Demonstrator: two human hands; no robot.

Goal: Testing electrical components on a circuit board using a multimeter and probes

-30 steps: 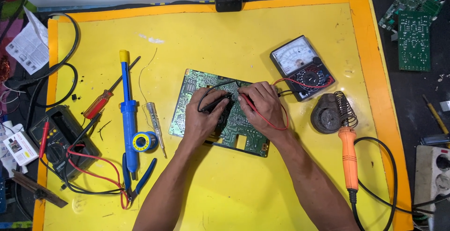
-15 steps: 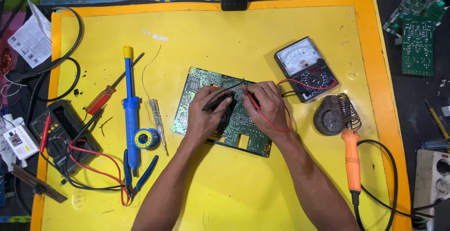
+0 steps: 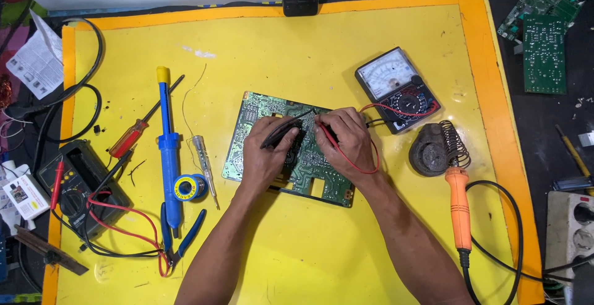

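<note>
A green circuit board (image 3: 257, 112) lies in the middle of the yellow mat (image 3: 297, 51). My left hand (image 3: 263, 153) rests on the board and grips a black test probe (image 3: 281, 132), tip pointing toward the board's upper middle. My right hand (image 3: 346, 141) holds a red test probe (image 3: 323, 128) just to the right of it; the two tips sit close together on the board. Red and black leads run from my right hand to an analog multimeter (image 3: 399, 90) at the upper right of the board.
A soldering iron with orange handle (image 3: 459, 206) sits in its coil stand (image 3: 436, 150) at right. On the left lie a blue desoldering pump (image 3: 167, 150), solder spool (image 3: 187, 187), screwdrivers (image 3: 133, 135), blue pliers (image 3: 179, 243) and a digital multimeter (image 3: 74, 187). Spare boards (image 3: 544, 39) lie at upper right.
Both hands stay on the board with the probes; the probe tips have shifted only slightly. The camera view has drifted a little.
</note>
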